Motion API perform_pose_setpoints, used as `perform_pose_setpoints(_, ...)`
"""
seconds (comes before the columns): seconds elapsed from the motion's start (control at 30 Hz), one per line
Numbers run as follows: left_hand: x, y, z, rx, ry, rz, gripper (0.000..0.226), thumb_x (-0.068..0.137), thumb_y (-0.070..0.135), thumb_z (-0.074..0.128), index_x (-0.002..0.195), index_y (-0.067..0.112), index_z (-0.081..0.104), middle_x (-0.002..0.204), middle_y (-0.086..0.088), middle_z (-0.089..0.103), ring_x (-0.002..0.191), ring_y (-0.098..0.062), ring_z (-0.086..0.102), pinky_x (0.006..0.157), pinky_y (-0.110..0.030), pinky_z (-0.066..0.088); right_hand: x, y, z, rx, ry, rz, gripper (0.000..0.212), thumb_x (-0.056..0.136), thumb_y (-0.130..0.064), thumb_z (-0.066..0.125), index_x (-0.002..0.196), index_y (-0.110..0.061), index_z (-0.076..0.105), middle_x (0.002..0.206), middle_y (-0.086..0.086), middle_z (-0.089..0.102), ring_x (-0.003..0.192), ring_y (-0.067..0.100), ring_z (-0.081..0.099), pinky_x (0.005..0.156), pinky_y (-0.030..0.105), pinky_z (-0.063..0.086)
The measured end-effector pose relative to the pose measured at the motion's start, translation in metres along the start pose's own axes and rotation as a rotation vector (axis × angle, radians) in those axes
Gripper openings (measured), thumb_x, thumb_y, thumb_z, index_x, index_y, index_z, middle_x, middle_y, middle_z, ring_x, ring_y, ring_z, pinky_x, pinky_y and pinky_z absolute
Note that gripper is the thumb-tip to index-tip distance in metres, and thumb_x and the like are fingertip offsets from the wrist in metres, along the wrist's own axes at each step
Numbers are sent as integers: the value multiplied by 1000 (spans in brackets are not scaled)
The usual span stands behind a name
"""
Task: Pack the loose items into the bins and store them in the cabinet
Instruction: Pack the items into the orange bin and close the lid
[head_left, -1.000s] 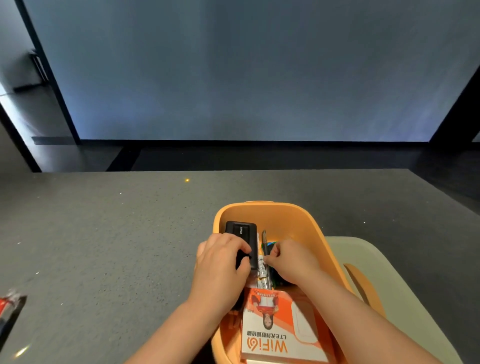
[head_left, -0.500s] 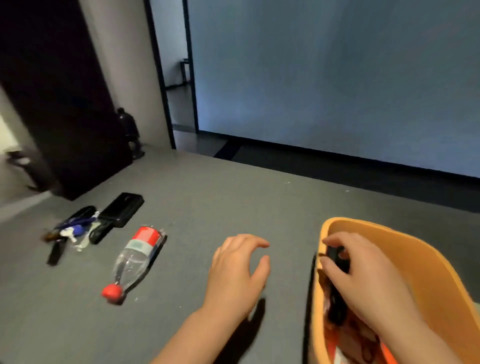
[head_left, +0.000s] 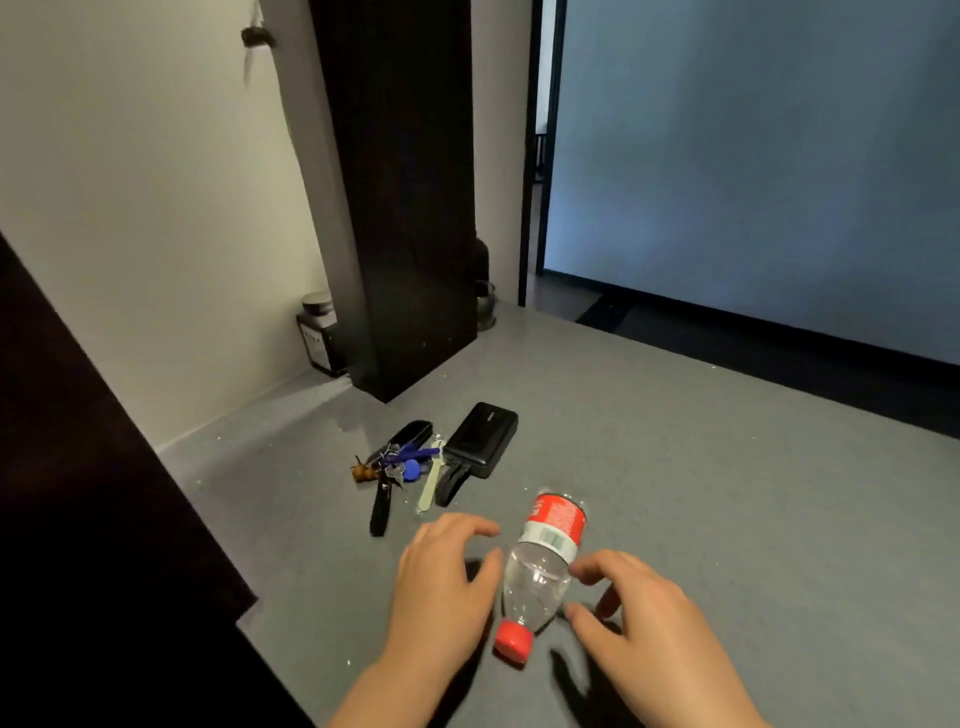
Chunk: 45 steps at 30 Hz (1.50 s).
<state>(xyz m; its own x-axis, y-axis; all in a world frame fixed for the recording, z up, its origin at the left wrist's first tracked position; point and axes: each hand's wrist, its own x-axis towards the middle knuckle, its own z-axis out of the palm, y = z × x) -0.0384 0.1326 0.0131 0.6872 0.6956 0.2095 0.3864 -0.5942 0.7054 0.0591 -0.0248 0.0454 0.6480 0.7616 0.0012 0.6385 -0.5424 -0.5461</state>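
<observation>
A clear plastic bottle (head_left: 543, 566) with a red label and red cap lies on the grey table, cap towards me. My left hand (head_left: 441, 587) hovers just left of it, fingers spread and loosely curved, thumb close to the bottle's side. My right hand (head_left: 639, 618) hovers just right of it, fingertips near the bottle's shoulder and neck. Neither hand grips anything. Behind the bottle lie a black power bank (head_left: 483, 439), a bunch of keys (head_left: 397, 467) with blue tags, a pale green strip (head_left: 431, 486) and black straps (head_left: 381, 512). The orange bin is out of view.
A dark wooden post (head_left: 410, 208) stands on the table (head_left: 727, 493) behind the items. A dark jar (head_left: 319, 335) sits by the white wall at the back left. A dark panel (head_left: 93, 519) fills the left foreground. A doorway opens at the back.
The view swung left, away from the orange bin. My right hand left the bin and both hands moved to either side of the bottle.
</observation>
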Motion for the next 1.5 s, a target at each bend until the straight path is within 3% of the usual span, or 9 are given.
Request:
perform_pose_setpoints(0.17, 56, -47, -19, 61, -8, -18, 23, 87, 28, 60, 108, 37, 59, 104, 28, 50, 108, 2, 43, 91, -20, 35, 52, -25, 33, -1, 63, 7, 26, 85, -39, 59, 109, -41, 49, 109, -26, 49, 105, -2, 48, 82, 15, 38)
perform_pose_setpoints(0.4, 154, -53, 13, 202, -168, 38, 51, 84, 38, 62, 131, 27, 48, 133, 5, 50, 122, -17, 45, 103, -36, 36, 91, -23, 60, -161, 164, 289, 91, 73, -66, 60, 145, -31, 17, 148, -7, 19, 137, 14, 20, 105, 30, 34)
perform_pose_setpoints(0.57, 187, -54, 57, 406, -380, 10, 83, 81, 52, 61, 146, 20, 23, 153, -10, 22, 138, -30, 23, 111, -42, 26, 90, -10, 66, 2, 228, 450, 94, 62, -62, 71, 135, -29, 22, 133, -9, 31, 123, 13, 38, 88, 25, 43)
perform_pose_setpoints(0.77, 194, -59, 72, 357, -289, -36, 77, 80, 42, 66, 142, 25, 24, 129, -15, 41, 118, -33, 38, 94, -43, 39, 80, 6, 61, 172, 219, 570, 72, 74, -53, 66, 128, -30, 23, 125, -9, 35, 94, 17, 56, 75, 30, 45)
perform_pose_setpoints(0.93, 176, -54, 79, 243, -368, 61, 77, 75, 34, 68, 141, 32, 29, 129, -8, 43, 115, -27, 36, 88, -39, 42, 57, 25, 48, -100, 215, 303, 48, 99, -42, 33, 145, -35, 22, 150, -11, 23, 130, 13, 38, 97, 31, 41)
perform_pose_setpoints(1.07, 138, -48, 80, 204, -405, 125, 78, 75, 34, 66, 142, 35, 28, 135, -2, 40, 118, -23, 35, 88, -36, 43, 52, 42, 18, -296, -72, -64, 65, 78, -6, 48, 132, -44, 47, 153, -18, 23, 140, 8, 14, 110, 29, 21)
perform_pose_setpoints(1.33, 97, -47, 66, 93, -422, 144, 82, 69, 34, 74, 142, 34, 36, 135, 3, 46, 120, -18, 36, 92, -32, 40, 42, 61, 5, -387, -106, -164, 62, 68, -20, 71, 126, -29, 49, 146, -11, 40, 145, 9, 16, 119, 33, 10)
perform_pose_setpoints(1.43, 91, -45, 59, 46, -443, 112, 84, 63, 32, 79, 139, 33, 42, 130, 1, 52, 116, -20, 42, 93, -35, 42, 27, 67, 6, -357, -47, -42, 62, 55, -48, 78, 106, -31, 47, 103, -13, 58, 104, 11, 52, 87, 27, 39)
perform_pose_setpoints(1.5, 84, -43, 56, 21, -456, 104, 85, 61, 32, 80, 138, 33, 44, 127, 1, 54, 114, -20, 47, 92, -37, 45, 14, 67, 7, -325, 3, 44, 63, 53, -56, 77, 101, -33, 44, 92, -14, 57, 85, 11, 51, 69, 28, 38)
